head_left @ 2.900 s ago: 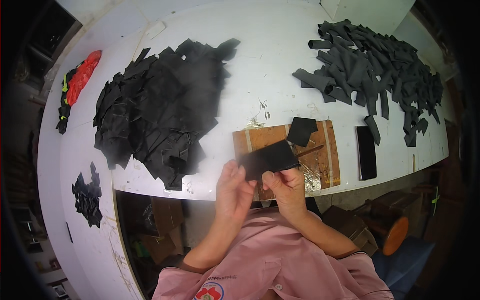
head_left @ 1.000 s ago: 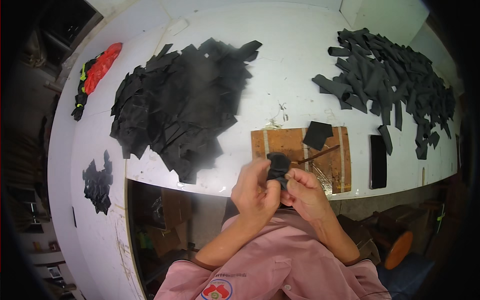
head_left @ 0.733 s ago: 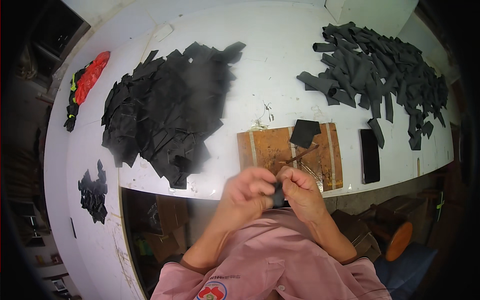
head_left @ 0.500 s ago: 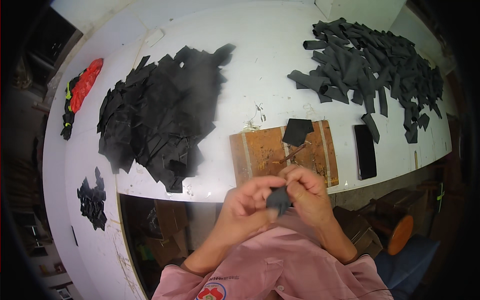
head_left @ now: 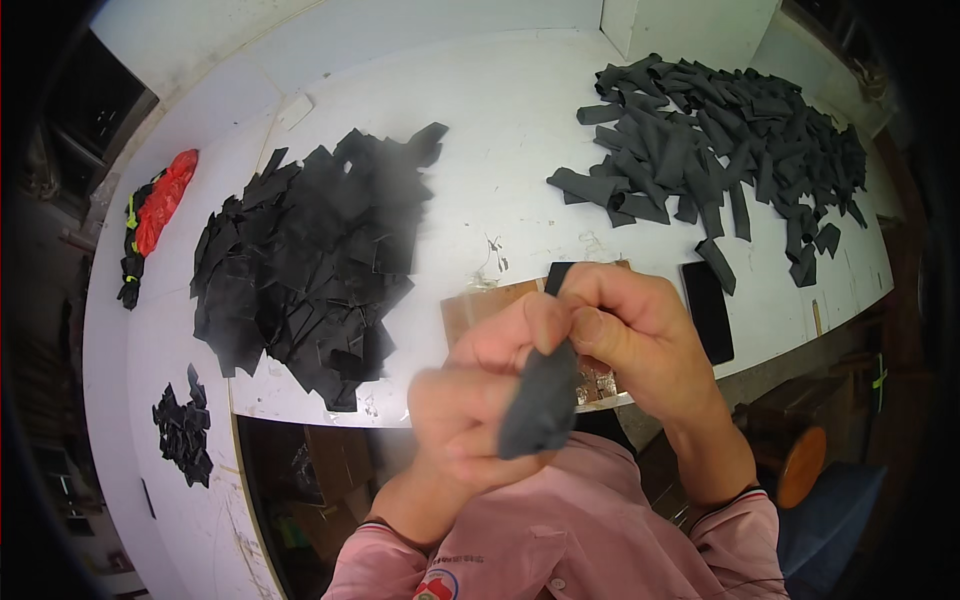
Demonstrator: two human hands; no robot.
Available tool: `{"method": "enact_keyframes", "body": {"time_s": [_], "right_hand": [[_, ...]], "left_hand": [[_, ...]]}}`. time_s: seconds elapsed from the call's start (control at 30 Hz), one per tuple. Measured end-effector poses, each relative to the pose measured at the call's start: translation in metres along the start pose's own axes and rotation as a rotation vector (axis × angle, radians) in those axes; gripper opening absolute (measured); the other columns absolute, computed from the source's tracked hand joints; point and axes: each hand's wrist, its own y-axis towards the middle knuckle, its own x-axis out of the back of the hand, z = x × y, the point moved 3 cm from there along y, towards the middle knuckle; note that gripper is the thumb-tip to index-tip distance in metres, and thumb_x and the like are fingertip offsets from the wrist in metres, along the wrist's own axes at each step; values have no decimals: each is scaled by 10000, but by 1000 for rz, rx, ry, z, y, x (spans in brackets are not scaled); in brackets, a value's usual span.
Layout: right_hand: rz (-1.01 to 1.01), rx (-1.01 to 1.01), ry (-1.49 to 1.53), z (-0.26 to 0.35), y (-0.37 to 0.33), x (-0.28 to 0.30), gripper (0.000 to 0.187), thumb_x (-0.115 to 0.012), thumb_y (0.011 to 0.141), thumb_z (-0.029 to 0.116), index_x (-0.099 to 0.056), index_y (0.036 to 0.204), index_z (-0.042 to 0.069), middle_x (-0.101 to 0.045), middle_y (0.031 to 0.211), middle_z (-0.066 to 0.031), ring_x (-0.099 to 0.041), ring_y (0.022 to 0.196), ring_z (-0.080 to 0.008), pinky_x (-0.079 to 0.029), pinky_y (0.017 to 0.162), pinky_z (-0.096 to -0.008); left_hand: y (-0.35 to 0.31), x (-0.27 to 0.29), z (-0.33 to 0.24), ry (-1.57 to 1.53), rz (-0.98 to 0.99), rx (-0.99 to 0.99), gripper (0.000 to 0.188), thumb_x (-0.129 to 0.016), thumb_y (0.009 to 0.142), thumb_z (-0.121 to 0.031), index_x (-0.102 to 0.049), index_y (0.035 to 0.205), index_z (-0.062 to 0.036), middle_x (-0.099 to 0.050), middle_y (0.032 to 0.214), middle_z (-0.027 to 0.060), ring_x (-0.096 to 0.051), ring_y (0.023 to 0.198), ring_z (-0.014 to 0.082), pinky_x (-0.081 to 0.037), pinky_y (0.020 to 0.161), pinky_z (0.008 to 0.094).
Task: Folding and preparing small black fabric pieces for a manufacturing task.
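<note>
A dark grey fabric piece [head_left: 541, 405], curved like a small tube or pouch, is held up above the table's front edge. My left hand [head_left: 468, 390] grips it from the left, its fingers curled around and behind it. My right hand [head_left: 640, 335] pinches its upper end between thumb and forefinger, close to the left fingertips. Both hands are closed. Behind them lies a brown wooden board [head_left: 480, 308], mostly covered by my hands, with part of a flat black piece [head_left: 562, 275] on it.
Flat black fabric pieces [head_left: 300, 260] form a large pile on the left of the white table [head_left: 480, 130]. Rolled dark grey tubes [head_left: 720, 140] are heaped at the far right. A black phone [head_left: 708, 315], a red bag [head_left: 166, 205] and a small black scrap pile [head_left: 183, 430] also lie there.
Both hands have risen with the grey fabric piece and now look larger, covering more of the board. The view has shifted slightly, so the table's contents sit a little lower and further left.
</note>
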Motion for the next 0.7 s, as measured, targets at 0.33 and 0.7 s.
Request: {"method": "enact_keyframes", "body": {"time_s": [0.33, 0.7], "right_hand": [[61, -541, 554, -103, -16, 2, 177, -498, 872, 172, -506, 744, 49, -433, 630, 31, -393, 527, -42, -319, 467, -171], [137, -501, 395, -105, -7, 2, 196, -513, 852, 206, -554, 734, 54, -473, 624, 46, -399, 530, -30, -306, 475, -179]], "left_hand": [[-41, 96, -29, 198, -432, -125, 339, -380, 870, -30, -392, 1207, 6, -559, 830, 103, -322, 349, 58, -323, 328, 187], [-49, 93, -35, 459, -515, -176, 425, -546, 783, -40, -423, 1182, 40, -562, 912, 119, -496, 519, 77, -458, 479, 243]]}}
